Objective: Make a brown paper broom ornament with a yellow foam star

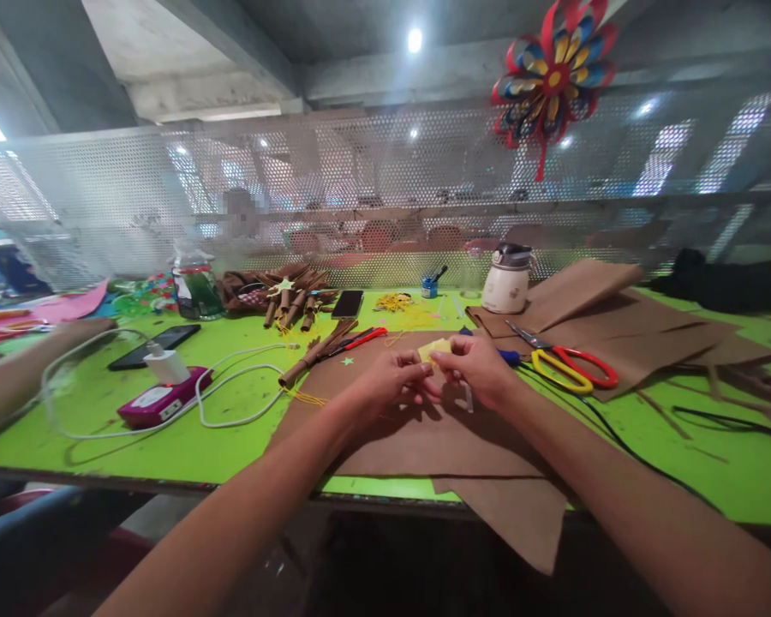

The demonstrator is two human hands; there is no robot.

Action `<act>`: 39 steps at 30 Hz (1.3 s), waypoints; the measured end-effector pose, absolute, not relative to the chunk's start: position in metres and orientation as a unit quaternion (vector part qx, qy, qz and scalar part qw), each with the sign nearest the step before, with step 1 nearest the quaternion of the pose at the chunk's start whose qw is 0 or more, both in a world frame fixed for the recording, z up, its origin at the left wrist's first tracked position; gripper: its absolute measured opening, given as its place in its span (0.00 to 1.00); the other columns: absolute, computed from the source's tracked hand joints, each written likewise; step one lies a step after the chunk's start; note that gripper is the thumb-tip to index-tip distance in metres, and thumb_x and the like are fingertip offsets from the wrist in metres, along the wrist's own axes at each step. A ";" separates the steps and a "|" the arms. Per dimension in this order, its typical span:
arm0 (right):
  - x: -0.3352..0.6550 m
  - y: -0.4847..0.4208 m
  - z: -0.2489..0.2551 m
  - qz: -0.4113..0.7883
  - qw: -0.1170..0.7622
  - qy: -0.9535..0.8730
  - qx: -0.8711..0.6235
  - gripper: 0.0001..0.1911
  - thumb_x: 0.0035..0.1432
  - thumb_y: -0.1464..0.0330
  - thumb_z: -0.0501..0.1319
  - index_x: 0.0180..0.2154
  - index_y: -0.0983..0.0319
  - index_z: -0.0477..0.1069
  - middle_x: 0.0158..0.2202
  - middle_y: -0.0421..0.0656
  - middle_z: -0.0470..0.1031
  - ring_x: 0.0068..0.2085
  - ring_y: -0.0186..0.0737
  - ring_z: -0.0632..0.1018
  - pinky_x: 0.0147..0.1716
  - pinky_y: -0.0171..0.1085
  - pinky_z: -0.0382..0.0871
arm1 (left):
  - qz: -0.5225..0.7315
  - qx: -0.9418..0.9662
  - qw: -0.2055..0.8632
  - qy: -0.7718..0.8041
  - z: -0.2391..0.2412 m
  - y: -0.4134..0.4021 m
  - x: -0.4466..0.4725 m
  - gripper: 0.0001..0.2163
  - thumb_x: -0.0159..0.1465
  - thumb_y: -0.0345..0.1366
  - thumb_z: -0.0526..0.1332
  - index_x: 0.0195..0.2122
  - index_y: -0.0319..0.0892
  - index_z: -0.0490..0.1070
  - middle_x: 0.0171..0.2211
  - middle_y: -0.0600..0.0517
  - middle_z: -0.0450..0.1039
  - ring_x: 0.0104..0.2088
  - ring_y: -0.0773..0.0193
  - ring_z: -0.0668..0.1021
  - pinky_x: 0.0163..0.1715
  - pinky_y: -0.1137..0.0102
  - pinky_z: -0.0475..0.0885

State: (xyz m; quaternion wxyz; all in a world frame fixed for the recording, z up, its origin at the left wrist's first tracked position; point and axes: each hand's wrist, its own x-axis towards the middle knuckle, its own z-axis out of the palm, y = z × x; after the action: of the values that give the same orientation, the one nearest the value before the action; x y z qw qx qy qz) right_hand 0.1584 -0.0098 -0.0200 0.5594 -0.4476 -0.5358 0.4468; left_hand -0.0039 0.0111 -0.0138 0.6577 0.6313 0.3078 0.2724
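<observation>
Above a large, flat brown paper sheet (450, 450) on a lime-green table (244, 454), we see two bare hands around a small, crumpled-looking pale yellow piece (434, 350). The right hand (479, 368) pinches it, thumb and fingers nearly together. The left hand (391, 377) has half-curled fingers against its near-left edge; we cannot tell whether they grip it.

Beyond the sheet's far edge, we find a small blue pot (430, 288) with a dark, slim handle poking out. Beyond the sheet's far right stands a squat cream flask (506, 284) with a dark lid, its contents hidden. Beyond the sheet's far left, we see a clear, wide jar (197, 287) with green contents, whether liquid or solid we cannot tell.
</observation>
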 end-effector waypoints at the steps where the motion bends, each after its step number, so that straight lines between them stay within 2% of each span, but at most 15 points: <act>1: 0.158 -0.010 -0.020 0.441 0.563 -0.534 -0.450 0.15 0.39 0.61 0.68 0.21 0.64 0.66 0.14 0.34 0.64 0.16 0.27 0.63 0.17 0.31 0.54 | 0.275 0.636 0.650 0.314 -0.015 0.012 -0.004 0.11 0.59 0.40 0.62 0.29 0.36 0.66 0.26 0.45 0.77 0.21 0.69 0.77 0.16 0.79 0.57; 4: 0.156 -0.009 -0.021 0.428 0.568 -0.531 -0.461 0.15 0.39 0.61 0.68 0.21 0.63 0.66 0.14 0.34 0.64 0.16 0.27 0.63 0.16 0.31 0.52 | 0.273 0.647 0.633 0.324 -0.016 0.013 -0.003 0.11 0.60 0.41 0.61 0.29 0.37 0.66 0.25 0.46 0.76 0.20 0.68 0.76 0.14 0.79 0.54; 8: 0.158 -0.008 -0.023 0.426 0.572 -0.521 -0.468 0.15 0.39 0.61 0.69 0.21 0.64 0.67 0.14 0.34 0.64 0.16 0.27 0.63 0.15 0.31 0.52 | 0.275 0.659 0.627 0.311 -0.018 0.013 -0.002 0.12 0.60 0.42 0.60 0.32 0.37 0.66 0.23 0.49 0.74 0.19 0.69 0.75 0.15 0.78 0.59; 12: 0.163 -0.010 -0.020 0.500 0.524 -0.533 -0.437 0.17 0.41 0.59 0.69 0.26 0.66 0.70 0.19 0.37 0.69 0.18 0.27 0.67 0.18 0.30 0.59 | 0.285 0.653 0.650 0.264 -0.018 0.015 -0.003 0.14 0.57 0.44 0.64 0.33 0.37 0.67 0.21 0.53 0.71 0.18 0.70 0.73 0.17 0.77 0.62; 14: 0.164 -0.011 -0.018 0.526 0.497 -0.541 -0.430 0.18 0.42 0.59 0.69 0.27 0.66 0.71 0.20 0.38 0.71 0.19 0.28 0.69 0.19 0.30 0.61 | 0.276 0.660 0.651 0.252 -0.017 0.016 -0.003 0.16 0.56 0.46 0.64 0.33 0.37 0.68 0.19 0.54 0.70 0.17 0.71 0.71 0.17 0.77 0.60; 17: 0.163 -0.011 -0.016 0.506 0.507 -0.535 -0.448 0.18 0.40 0.59 0.69 0.27 0.66 0.70 0.18 0.37 0.69 0.17 0.27 0.67 0.15 0.30 0.58 | 0.275 0.671 0.637 0.260 -0.014 0.015 -0.003 0.15 0.56 0.47 0.63 0.31 0.37 0.67 0.17 0.54 0.69 0.15 0.73 0.69 0.16 0.78 0.57; 23: 0.157 -0.009 -0.020 0.432 0.567 -0.525 -0.465 0.16 0.41 0.60 0.68 0.23 0.64 0.67 0.15 0.35 0.66 0.15 0.26 0.64 0.13 0.29 0.54 | 0.295 0.662 0.626 0.285 -0.011 0.010 -0.003 0.12 0.57 0.43 0.62 0.29 0.38 0.67 0.23 0.52 0.72 0.20 0.69 0.73 0.21 0.75 0.66; 29: 0.155 -0.011 -0.019 0.497 0.559 -0.505 -0.430 0.16 0.38 0.61 0.70 0.26 0.65 0.71 0.19 0.37 0.70 0.18 0.28 0.67 0.17 0.31 0.60 | 0.320 0.671 0.612 0.270 -0.013 0.014 -0.005 0.13 0.57 0.43 0.64 0.27 0.37 0.67 0.23 0.51 0.72 0.22 0.70 0.73 0.24 0.75 0.66; 35: 0.153 -0.010 -0.023 0.482 0.581 -0.500 -0.424 0.16 0.36 0.61 0.71 0.24 0.65 0.70 0.17 0.36 0.69 0.16 0.27 0.65 0.16 0.31 0.54 | 0.320 0.688 0.602 0.250 -0.013 0.012 -0.004 0.12 0.57 0.42 0.62 0.28 0.37 0.69 0.24 0.51 0.72 0.23 0.70 0.73 0.25 0.75 0.66; 39: 0.154 -0.009 -0.025 0.497 0.577 -0.504 -0.407 0.17 0.37 0.60 0.71 0.24 0.65 0.71 0.17 0.36 0.68 0.18 0.27 0.65 0.18 0.31 0.55 | 0.342 0.696 0.577 0.259 -0.014 0.011 -0.002 0.11 0.58 0.42 0.61 0.28 0.38 0.70 0.25 0.51 0.71 0.24 0.69 0.72 0.25 0.74 0.66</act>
State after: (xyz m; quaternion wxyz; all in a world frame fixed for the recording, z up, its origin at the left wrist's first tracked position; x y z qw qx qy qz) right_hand 0.1536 -0.0092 -0.0249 0.5767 -0.4074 -0.5040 0.4974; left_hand -0.0018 0.0109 -0.0142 0.5766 0.6956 0.2587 0.3416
